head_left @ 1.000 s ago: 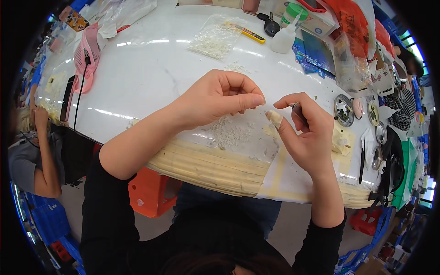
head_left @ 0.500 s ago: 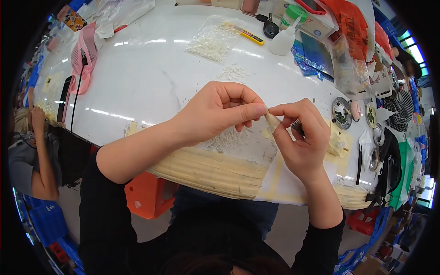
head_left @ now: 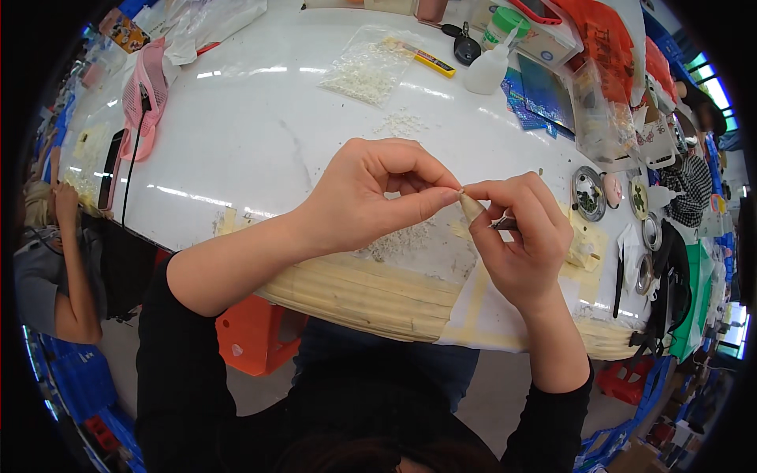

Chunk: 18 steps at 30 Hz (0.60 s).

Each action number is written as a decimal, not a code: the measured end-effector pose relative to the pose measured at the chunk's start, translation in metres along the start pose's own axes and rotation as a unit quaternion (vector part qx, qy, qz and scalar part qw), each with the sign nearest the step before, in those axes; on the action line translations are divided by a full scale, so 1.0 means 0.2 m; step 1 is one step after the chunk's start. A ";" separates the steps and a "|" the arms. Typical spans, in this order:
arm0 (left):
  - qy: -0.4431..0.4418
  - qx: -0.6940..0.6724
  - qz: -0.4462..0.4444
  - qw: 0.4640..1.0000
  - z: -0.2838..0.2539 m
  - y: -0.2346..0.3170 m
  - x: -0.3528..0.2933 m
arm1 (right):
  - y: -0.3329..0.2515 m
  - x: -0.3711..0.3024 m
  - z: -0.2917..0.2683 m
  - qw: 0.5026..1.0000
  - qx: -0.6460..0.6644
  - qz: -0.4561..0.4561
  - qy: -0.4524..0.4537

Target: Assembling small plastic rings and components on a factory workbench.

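Over the table's near side, my left hand [head_left: 371,189] pinches thumb and index finger together at my right fingertips. What lies between them is too small to make out. My right hand [head_left: 524,232] is closed, its index finger and thumb meeting the left ones. A beige wrap [head_left: 471,207] covers the tip of the right thumb. Tucked in the curled right fingers is a slim shiny metal tool [head_left: 505,225], mostly hidden. Beneath the hands lies a pile of tiny white pieces [head_left: 398,242]; a smaller scatter of white pieces [head_left: 400,124] sits farther off.
A clear bag of white bits [head_left: 364,75], a yellow cutter knife [head_left: 434,63], keys [head_left: 466,49] and a white squeeze bottle [head_left: 487,71] lie beyond. Small round dishes [head_left: 588,194] stand at right. Beige tape [head_left: 363,296] covers the near edge. Another person [head_left: 59,260] sits at left.
My left fingers have shifted slightly, the thumb now straighter against the index finger. My right hand has turned a little, showing the metal tool at another angle.
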State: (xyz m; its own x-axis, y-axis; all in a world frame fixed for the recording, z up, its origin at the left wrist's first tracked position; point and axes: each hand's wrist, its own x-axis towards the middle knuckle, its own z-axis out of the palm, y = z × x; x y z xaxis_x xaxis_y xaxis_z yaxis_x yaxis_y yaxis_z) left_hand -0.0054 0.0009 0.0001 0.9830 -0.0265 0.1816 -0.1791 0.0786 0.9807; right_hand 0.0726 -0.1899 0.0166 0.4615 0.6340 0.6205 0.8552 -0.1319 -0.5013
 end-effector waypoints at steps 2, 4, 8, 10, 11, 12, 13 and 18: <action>0.002 0.024 0.027 0.999 0.01 0.00 0.00 | 0.01 0.00 0.00 1.000 -0.018 -0.016 0.005; 0.003 0.024 0.017 1.000 0.01 0.00 0.00 | 0.01 -0.01 0.01 0.999 -0.025 -0.024 0.008; 0.004 0.022 0.013 1.000 0.00 0.00 -0.01 | 0.01 0.00 0.00 0.999 -0.020 -0.027 0.002; 0.005 0.030 0.020 0.999 0.01 0.00 -0.01 | 0.00 0.00 -0.01 1.000 -0.009 -0.015 -0.004; 0.006 0.033 0.023 0.999 0.01 0.00 -0.01 | -0.01 0.00 -0.01 1.000 -0.003 -0.009 -0.008; 0.006 0.047 0.036 0.998 0.01 0.00 -0.01 | -0.01 0.00 -0.01 1.000 0.002 -0.005 -0.007; 0.006 0.060 0.050 0.997 0.01 -0.01 -0.01 | -0.01 0.00 0.00 1.000 0.007 -0.002 -0.006; 0.012 0.099 0.070 0.993 0.01 -0.01 -0.01 | 0.00 0.00 0.00 1.000 -0.005 -0.018 -0.008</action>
State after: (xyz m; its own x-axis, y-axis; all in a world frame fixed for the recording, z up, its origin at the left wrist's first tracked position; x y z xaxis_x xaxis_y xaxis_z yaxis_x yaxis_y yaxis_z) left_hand -0.0077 -0.0013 -0.0013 0.9484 -0.0055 0.3170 -0.3155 -0.1169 0.9417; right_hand 0.0721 -0.1903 0.0175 0.4274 0.6502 0.6281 0.8733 -0.1174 -0.4728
